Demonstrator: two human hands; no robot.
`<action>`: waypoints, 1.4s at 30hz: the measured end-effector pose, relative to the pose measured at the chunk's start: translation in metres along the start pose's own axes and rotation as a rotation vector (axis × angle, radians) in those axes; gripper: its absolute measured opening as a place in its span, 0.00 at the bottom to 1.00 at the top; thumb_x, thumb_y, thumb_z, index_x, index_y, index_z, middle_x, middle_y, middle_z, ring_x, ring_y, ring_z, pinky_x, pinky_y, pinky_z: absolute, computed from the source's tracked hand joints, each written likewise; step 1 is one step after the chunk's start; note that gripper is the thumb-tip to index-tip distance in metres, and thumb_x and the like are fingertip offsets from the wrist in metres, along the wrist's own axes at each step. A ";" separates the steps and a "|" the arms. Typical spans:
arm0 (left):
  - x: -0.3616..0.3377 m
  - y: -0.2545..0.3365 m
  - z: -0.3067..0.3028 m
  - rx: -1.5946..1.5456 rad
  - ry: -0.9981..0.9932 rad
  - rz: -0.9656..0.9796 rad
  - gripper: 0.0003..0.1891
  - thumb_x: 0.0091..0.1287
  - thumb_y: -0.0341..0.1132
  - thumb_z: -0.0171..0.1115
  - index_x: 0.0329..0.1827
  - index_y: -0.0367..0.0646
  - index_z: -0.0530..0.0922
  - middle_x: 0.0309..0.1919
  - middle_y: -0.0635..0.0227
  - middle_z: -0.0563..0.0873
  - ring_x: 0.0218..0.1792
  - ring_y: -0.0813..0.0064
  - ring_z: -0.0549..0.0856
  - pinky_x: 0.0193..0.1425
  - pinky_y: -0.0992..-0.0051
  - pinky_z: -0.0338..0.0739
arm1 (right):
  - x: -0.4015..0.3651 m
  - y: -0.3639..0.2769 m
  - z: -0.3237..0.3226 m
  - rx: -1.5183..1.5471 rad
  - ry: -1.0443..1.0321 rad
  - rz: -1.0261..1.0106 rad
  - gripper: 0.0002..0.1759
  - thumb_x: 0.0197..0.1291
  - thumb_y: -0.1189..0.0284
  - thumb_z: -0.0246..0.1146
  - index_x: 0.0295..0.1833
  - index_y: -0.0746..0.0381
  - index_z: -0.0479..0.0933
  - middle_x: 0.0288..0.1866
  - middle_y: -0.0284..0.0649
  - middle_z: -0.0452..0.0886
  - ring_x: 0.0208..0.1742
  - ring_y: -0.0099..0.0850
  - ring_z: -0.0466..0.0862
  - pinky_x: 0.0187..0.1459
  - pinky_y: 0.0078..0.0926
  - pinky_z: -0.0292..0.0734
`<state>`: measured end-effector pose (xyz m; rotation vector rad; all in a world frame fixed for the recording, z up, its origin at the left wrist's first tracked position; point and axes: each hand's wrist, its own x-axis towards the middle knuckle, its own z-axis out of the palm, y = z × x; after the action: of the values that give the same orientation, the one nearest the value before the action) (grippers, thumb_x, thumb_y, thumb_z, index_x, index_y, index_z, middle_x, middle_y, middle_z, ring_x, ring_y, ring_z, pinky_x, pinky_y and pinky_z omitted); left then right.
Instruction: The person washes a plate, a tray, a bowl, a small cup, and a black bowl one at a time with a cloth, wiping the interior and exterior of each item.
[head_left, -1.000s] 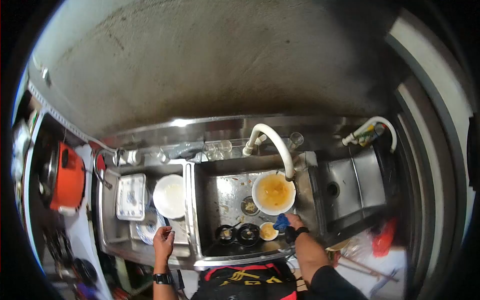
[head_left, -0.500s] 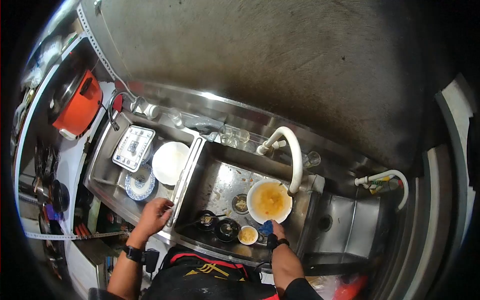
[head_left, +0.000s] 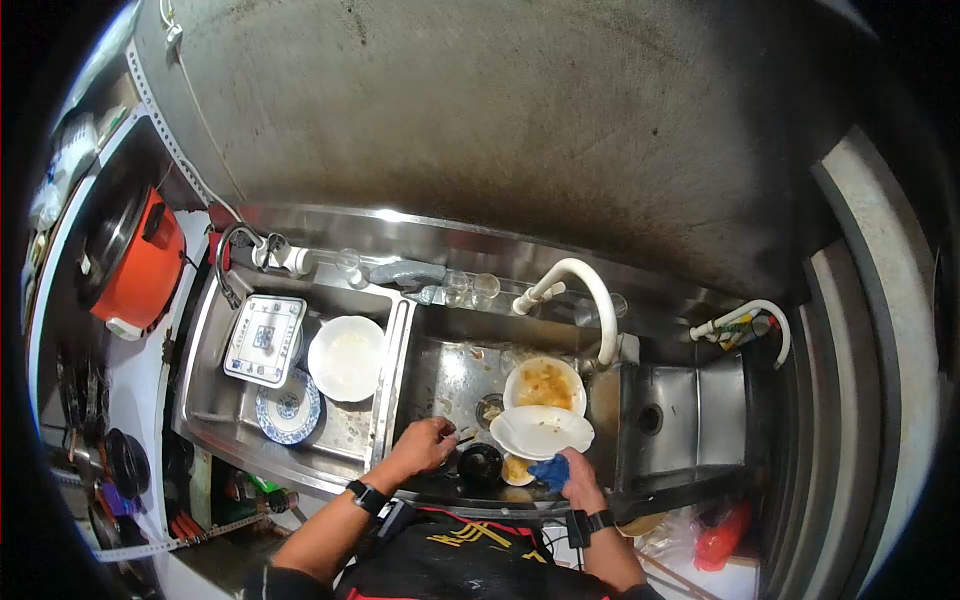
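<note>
My right hand (head_left: 580, 478) is closed on a bunched blue cloth (head_left: 549, 473) at the near edge of a white oval bowl (head_left: 540, 432). This bowl is tilted and overlaps a second white bowl (head_left: 545, 385) that holds yellow-brown residue. Just below the tilted bowl is a small white bowl (head_left: 516, 470) with yellowish contents, partly covered by the cloth. My left hand (head_left: 428, 445) reaches into the sink left of a black bowl (head_left: 480, 464). Its fingers are curled, and whatever they grip is hidden.
The left basin holds a rectangular patterned dish (head_left: 265, 340), a blue-and-white plate (head_left: 288, 407) and a white bowl (head_left: 346, 358). A white faucet (head_left: 585, 280) arches over the middle basin (head_left: 463, 375). Glasses (head_left: 485, 289) line the back ledge. A red cooker (head_left: 145, 260) stands left.
My left hand has moved right, from the basin divider into the middle sink. The white bowl by my right hand now appears tilted toward me, exposing another bowl behind it. The view has shifted.
</note>
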<state>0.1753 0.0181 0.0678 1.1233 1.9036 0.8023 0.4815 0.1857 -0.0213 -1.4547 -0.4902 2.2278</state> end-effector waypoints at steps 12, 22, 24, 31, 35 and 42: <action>0.002 -0.010 -0.002 -1.042 0.266 -0.296 0.18 0.75 0.37 0.57 0.60 0.31 0.75 0.42 0.63 0.86 0.35 0.76 0.84 0.39 0.73 0.79 | -0.108 -0.018 0.124 -0.631 0.019 -0.275 0.16 0.61 0.69 0.68 0.46 0.71 0.83 0.42 0.38 0.87 0.42 0.26 0.84 0.45 0.26 0.78; -0.013 0.016 -0.051 -0.547 0.644 -0.089 0.19 0.76 0.44 0.56 0.52 0.34 0.80 0.32 0.57 0.87 0.34 0.70 0.84 0.41 0.67 0.78 | -0.104 0.014 0.240 -0.873 -0.304 -1.121 0.29 0.56 0.75 0.60 0.66 0.66 0.73 0.66 0.51 0.75 0.67 0.40 0.75 0.70 0.37 0.67; -0.017 0.026 -0.053 -0.507 0.635 -0.024 0.21 0.77 0.47 0.52 0.53 0.36 0.80 0.33 0.51 0.87 0.34 0.59 0.86 0.42 0.63 0.79 | -0.092 0.031 0.254 -1.160 -0.393 -1.214 0.33 0.60 0.74 0.61 0.72 0.67 0.66 0.76 0.59 0.63 0.77 0.52 0.63 0.76 0.41 0.57; -0.034 0.050 -0.070 -0.344 0.467 0.071 0.22 0.78 0.48 0.45 0.57 0.39 0.79 0.34 0.42 0.85 0.36 0.43 0.86 0.39 0.55 0.78 | -0.090 0.015 0.307 -1.208 -0.468 -1.604 0.29 0.66 0.81 0.52 0.73 0.68 0.65 0.78 0.57 0.61 0.80 0.54 0.57 0.78 0.44 0.52; -0.050 0.065 -0.074 -0.209 0.542 0.052 0.24 0.79 0.49 0.45 0.65 0.42 0.76 0.34 0.44 0.86 0.38 0.43 0.86 0.41 0.56 0.79 | -0.041 -0.008 0.292 -0.965 0.312 -1.473 0.26 0.67 0.78 0.51 0.71 0.68 0.66 0.70 0.58 0.70 0.74 0.54 0.67 0.75 0.44 0.58; -0.032 0.060 -0.069 -0.167 0.554 0.163 0.27 0.78 0.49 0.50 0.64 0.32 0.75 0.27 0.47 0.85 0.30 0.57 0.87 0.36 0.62 0.79 | -0.046 0.017 0.303 -0.887 0.232 -1.469 0.28 0.70 0.73 0.52 0.74 0.70 0.61 0.76 0.59 0.60 0.79 0.54 0.58 0.78 0.47 0.51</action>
<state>0.1519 0.0052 0.1608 1.0305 2.1457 1.4553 0.2157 0.1293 0.1223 -0.9600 -1.8242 0.6336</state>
